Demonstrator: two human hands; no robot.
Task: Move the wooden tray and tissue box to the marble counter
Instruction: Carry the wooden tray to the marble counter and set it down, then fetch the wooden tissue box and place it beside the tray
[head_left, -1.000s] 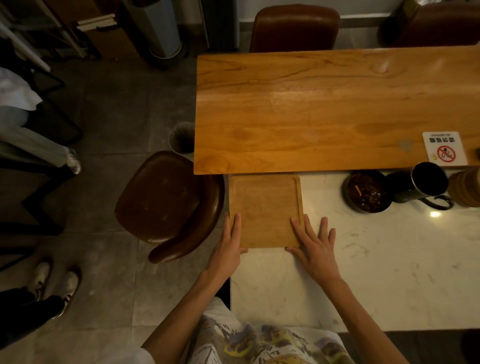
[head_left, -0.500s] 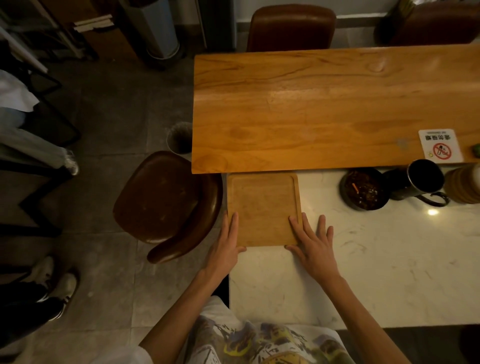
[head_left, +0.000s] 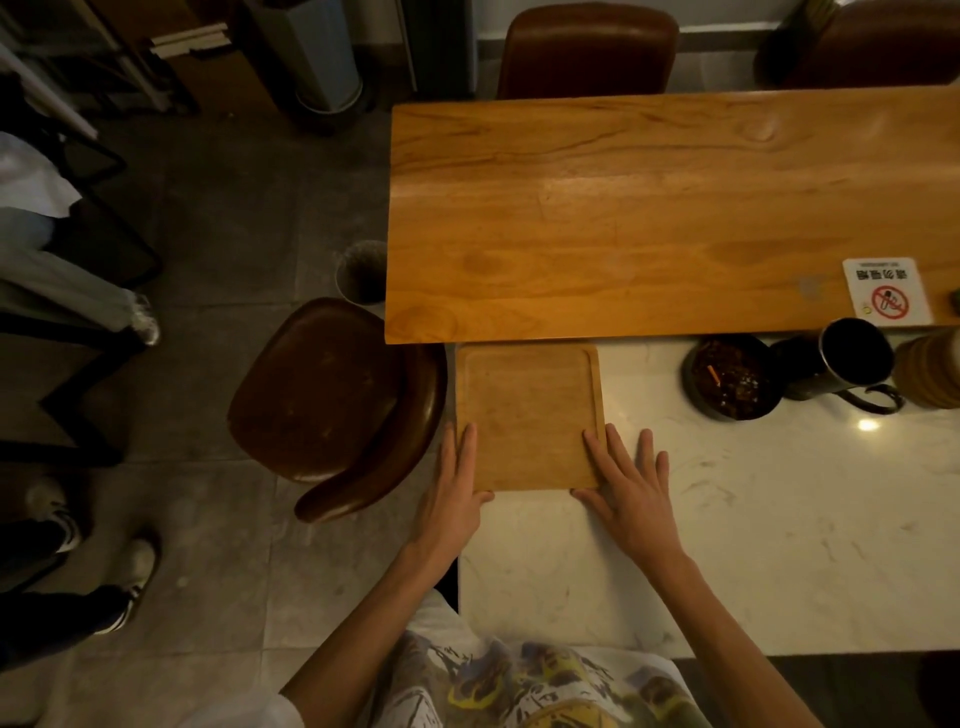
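The wooden tray (head_left: 530, 415) lies flat on the left end of the white marble counter (head_left: 779, 519), its far edge against the wooden table (head_left: 649, 218). My left hand (head_left: 454, 493) rests flat along the tray's near left corner, with the thumb at the near edge. My right hand (head_left: 626, 488) lies flat at the near right corner, fingers spread, index finger along the tray's right rim. Neither hand is curled around the tray. No tissue box is in view.
A dark ashtray bowl (head_left: 732, 376), a black mug (head_left: 841, 364) and a round wooden container (head_left: 930, 371) stand at the counter's far right. A no-smoking sign (head_left: 885, 291) lies on the table. A brown chair (head_left: 332, 400) sits left of the counter, with people's feet (head_left: 124, 566) further left.
Hands and tray keep the same places. Only my view has shifted slightly.
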